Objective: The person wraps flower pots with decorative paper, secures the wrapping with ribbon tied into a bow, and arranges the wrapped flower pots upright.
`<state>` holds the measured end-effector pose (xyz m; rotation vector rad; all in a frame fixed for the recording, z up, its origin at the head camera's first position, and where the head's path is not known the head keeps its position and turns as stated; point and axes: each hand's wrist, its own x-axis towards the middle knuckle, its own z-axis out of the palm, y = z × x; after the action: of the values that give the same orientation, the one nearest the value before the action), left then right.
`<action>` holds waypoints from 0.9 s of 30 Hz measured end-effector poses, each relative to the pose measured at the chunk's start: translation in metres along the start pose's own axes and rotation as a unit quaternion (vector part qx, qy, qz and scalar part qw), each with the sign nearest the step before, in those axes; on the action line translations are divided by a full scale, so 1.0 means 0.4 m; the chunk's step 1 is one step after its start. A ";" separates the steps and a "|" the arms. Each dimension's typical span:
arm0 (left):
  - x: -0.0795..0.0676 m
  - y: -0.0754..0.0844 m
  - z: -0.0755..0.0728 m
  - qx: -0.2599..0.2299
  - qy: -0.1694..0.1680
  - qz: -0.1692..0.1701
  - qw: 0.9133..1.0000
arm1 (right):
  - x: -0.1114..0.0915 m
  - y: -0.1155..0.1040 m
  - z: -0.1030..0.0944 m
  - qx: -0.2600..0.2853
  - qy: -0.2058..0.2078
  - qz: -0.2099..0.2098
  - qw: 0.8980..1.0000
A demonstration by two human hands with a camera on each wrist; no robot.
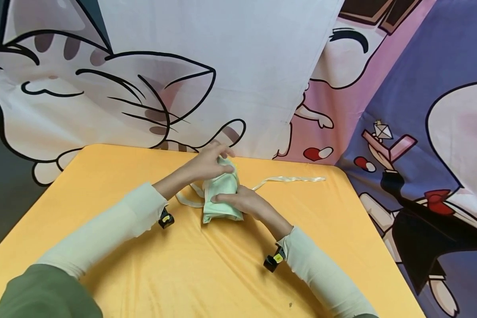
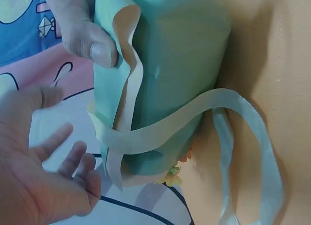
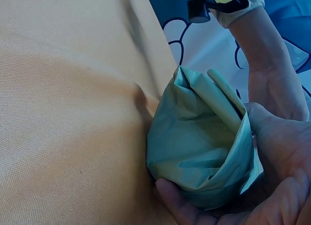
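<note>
A mint-green wrapped bundle (image 1: 220, 190) lies near the far edge of the yellow table, its wrap rolled round with an overlapping edge. My right hand (image 1: 244, 201) grips its near part, the thumb pressing on the wrap; the right wrist view shows the folded end (image 3: 199, 132) in that hand. A cream ribbon (image 2: 160, 132) crosses over the wrap, and small yellow flowers (image 2: 173, 177) peep out at the far end. Beside that end is my left hand (image 1: 210, 163), its fingers loosely spread and holding nothing; the left wrist view shows them apart from the wrap.
One ribbon tail (image 1: 290, 179) stretches right across the yellow tablecloth (image 1: 163, 274); a ribbon loop (image 1: 188, 203) lies left of the bundle. Cartoon-printed cloth (image 1: 254, 79) hangs right behind the table's far edge and along its right side. Both wrists carry small black cameras (image 1: 166, 218).
</note>
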<state>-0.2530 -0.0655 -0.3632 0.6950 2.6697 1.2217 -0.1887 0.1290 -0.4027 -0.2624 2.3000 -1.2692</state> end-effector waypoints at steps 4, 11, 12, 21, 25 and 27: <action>-0.042 -0.007 -0.025 0.010 0.025 -0.069 0.997 | 0.002 0.002 0.004 0.007 0.003 0.006 1.000; -0.129 -0.035 -0.061 -0.005 -0.154 -0.185 0.971 | 0.006 0.008 0.000 0.009 0.005 0.000 1.000; -0.139 -0.040 -0.058 -0.026 -0.176 -0.195 0.964 | 0.006 0.008 -0.001 0.009 0.006 0.003 1.000; -0.165 -0.077 0.006 -0.123 -0.180 -0.259 0.941 | 0.000 -0.001 -0.007 -0.007 0.018 0.010 1.000; -0.158 -0.096 0.033 -0.173 -0.185 -0.285 0.924 | 0.003 0.003 -0.003 -0.010 0.015 -0.002 1.000; -0.156 -0.103 0.043 -0.201 -0.183 -0.292 0.917 | 0.004 0.003 -0.002 -0.008 0.013 -0.005 1.000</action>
<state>-0.2073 -0.1057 -0.4101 0.0365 2.0014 1.2441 -0.1903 0.1295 -0.4039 -0.2658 2.3339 -1.2675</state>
